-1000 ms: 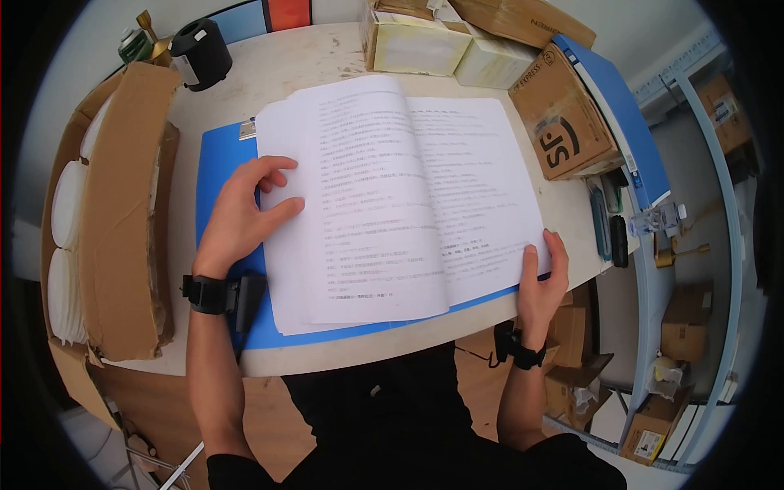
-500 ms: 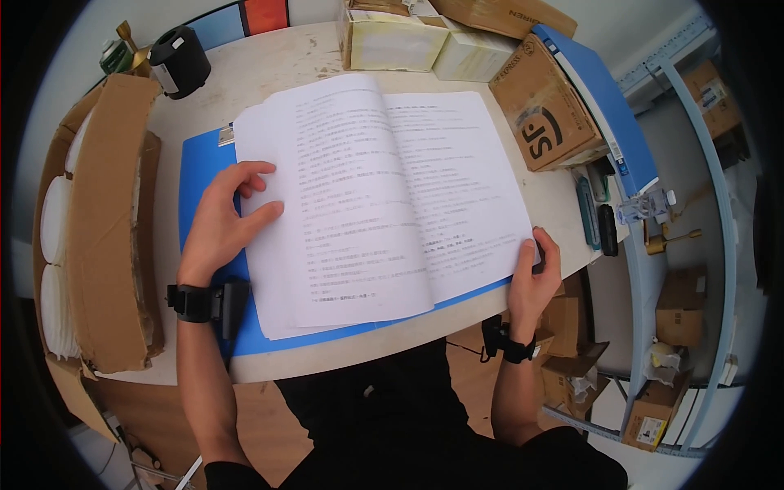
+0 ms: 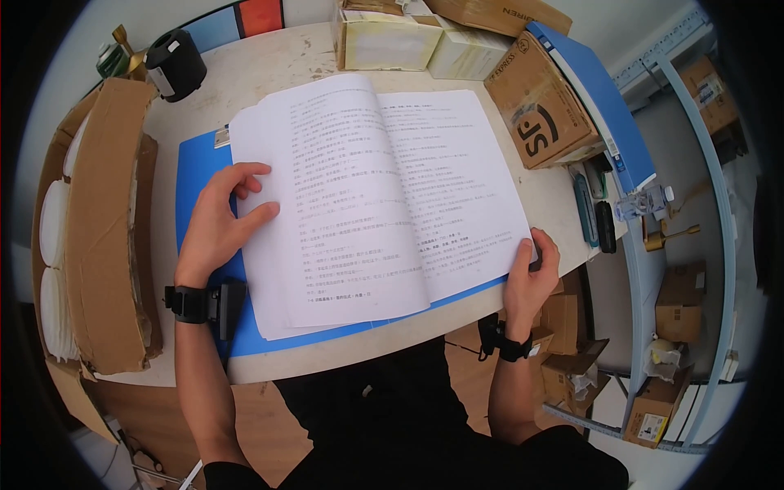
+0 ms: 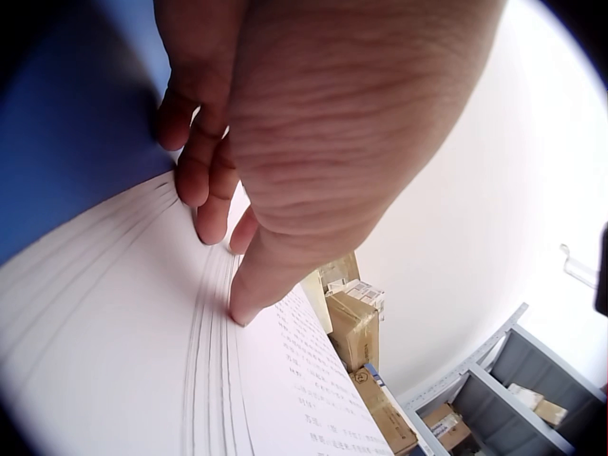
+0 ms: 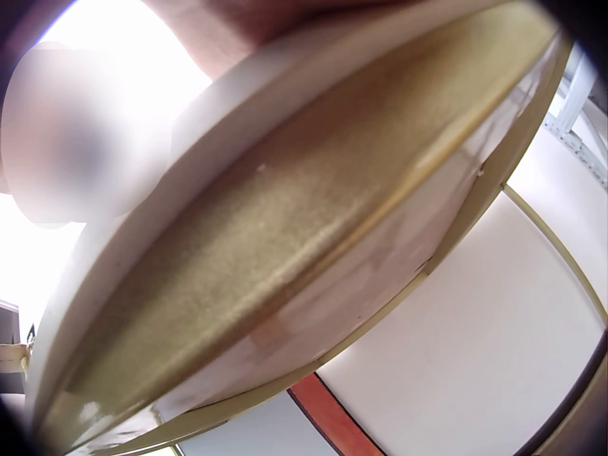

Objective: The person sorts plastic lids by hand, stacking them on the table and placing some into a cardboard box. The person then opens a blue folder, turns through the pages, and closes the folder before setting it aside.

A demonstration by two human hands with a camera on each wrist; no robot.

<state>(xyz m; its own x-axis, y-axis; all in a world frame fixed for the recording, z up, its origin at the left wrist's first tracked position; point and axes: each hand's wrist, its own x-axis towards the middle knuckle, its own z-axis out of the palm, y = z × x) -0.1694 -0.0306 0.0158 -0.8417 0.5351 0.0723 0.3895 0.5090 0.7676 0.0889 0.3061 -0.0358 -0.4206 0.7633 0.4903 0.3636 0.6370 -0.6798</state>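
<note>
A thick stack of printed pages (image 3: 335,204) lies spread in two halves on a blue folder (image 3: 200,159), with a metal clip (image 3: 222,137) at its upper left. My left hand (image 3: 219,220) rests at the left margin, thumb and fingers loosely bent and apart. In the left wrist view, its fingertips (image 4: 214,228) meet the layered page edges (image 4: 114,294). At the lower right corner of the right-hand page, my right hand (image 3: 531,282) rests with its thumb by the paper and its fingers loosely curled. The right wrist view mostly shows the table's underside.
An open cardboard box (image 3: 106,237) with white round items stands on the left. A black cylinder (image 3: 175,65) is at the back left. On the right are a brown carton (image 3: 543,106), a tall blue binder (image 3: 604,106), a dark slim case (image 3: 604,227) and a clear bottle (image 3: 641,202).
The head view has shifted, so the table appears slightly further left. Both hands keep their places by the pages, which lie as before.
</note>
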